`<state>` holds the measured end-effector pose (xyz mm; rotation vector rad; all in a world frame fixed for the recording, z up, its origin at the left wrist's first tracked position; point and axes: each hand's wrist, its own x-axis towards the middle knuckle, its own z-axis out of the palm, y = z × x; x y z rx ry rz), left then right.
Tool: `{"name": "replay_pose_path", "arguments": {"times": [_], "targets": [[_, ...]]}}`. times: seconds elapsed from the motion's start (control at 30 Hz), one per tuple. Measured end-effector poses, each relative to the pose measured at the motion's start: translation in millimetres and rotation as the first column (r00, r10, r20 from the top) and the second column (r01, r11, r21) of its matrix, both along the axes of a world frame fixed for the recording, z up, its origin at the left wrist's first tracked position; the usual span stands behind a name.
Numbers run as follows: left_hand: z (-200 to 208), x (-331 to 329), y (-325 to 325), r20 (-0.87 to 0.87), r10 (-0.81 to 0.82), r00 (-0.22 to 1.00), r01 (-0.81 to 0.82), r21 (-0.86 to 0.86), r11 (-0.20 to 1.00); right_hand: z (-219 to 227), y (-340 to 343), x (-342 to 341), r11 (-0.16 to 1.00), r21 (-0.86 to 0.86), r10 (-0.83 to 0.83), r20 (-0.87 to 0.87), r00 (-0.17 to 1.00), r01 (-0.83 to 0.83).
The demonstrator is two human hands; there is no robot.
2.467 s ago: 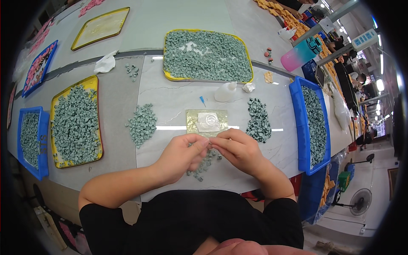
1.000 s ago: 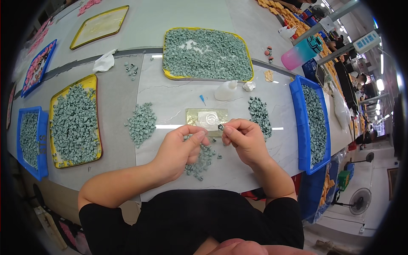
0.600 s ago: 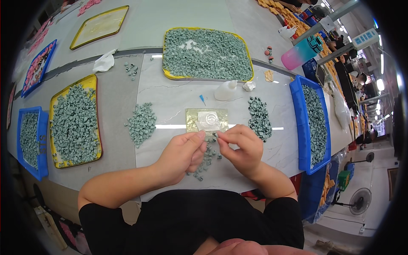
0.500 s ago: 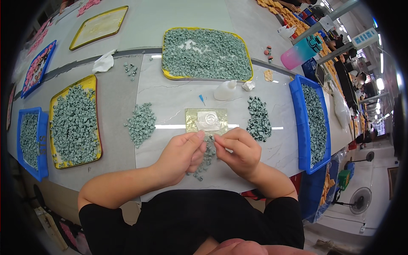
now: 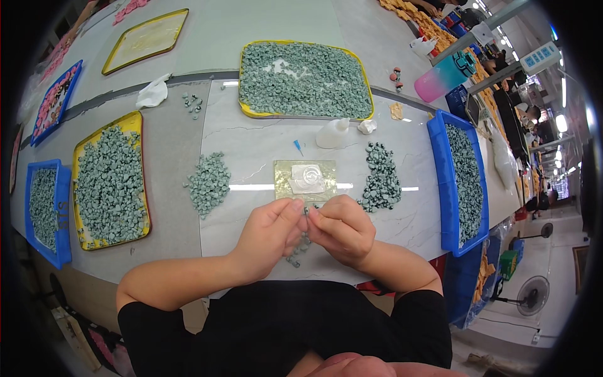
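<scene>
My left hand point(image 5: 269, 234) and my right hand point(image 5: 343, 230) meet at the fingertips over the near middle of the table, both closed in a pinch. Between the fingertips is a tiny grey-green piece, mostly covered by my fingers. Just beyond them lies a yellowish square plate point(image 5: 284, 171) with a white pad bearing a smear of clear, glossy paste point(image 5: 309, 175). Beneath my hands is a loose scatter of small green pieces point(image 5: 298, 256). One pile of green pieces point(image 5: 210, 185) lies to the left, and a darker-topped pile point(image 5: 381, 179) to the right.
Beyond the plate are a blue dispensing tip point(image 5: 298, 148) and a white squeeze bottle point(image 5: 333, 134). A yellow-rimmed tray point(image 5: 244, 108) of green pieces stands at the back, another point(image 5: 147, 213) at left. Blue bins flank the table point(image 5: 447, 213) point(image 5: 61, 242). A pink-teal water bottle point(image 5: 445, 76) stands back right.
My right hand has moved a little left, so its fingertips now touch those of my left hand. The left hand has barely moved.
</scene>
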<state>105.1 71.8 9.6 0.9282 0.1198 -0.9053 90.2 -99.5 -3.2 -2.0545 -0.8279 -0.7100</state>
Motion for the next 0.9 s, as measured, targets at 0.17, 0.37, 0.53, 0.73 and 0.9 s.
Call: {"name": "replay_pose_path", "arguments": {"times": [0.17,0.37,0.53,0.73,0.9], "targets": [[-4,-6,4,0.36,0.03,0.932,-0.079,0.121,0.989,1,7,-1,0.998,0.067,0.017,0.031,0.999,-0.019],[6,-4,5,0.306,0.009,0.952,-0.048,0.119,0.992,2,9,-2,0.991,0.126,-0.033,-0.101,0.994,0.046],[15,-5,1,0.096,-0.059,0.994,0.059,-0.002,0.998,3,-1,-3,0.987,0.131,-0.071,-0.166,0.984,0.093],[10,-5,-8,0.122,-0.071,0.99,0.078,-0.056,0.995,9,-15,-4,0.988,0.111,-0.062,-0.325,0.944,0.104],[7,-5,-11,0.102,-0.102,0.99,0.112,-0.101,0.989,6,-23,-2,0.982,0.186,0.039,-0.279,0.959,0.014]]}}
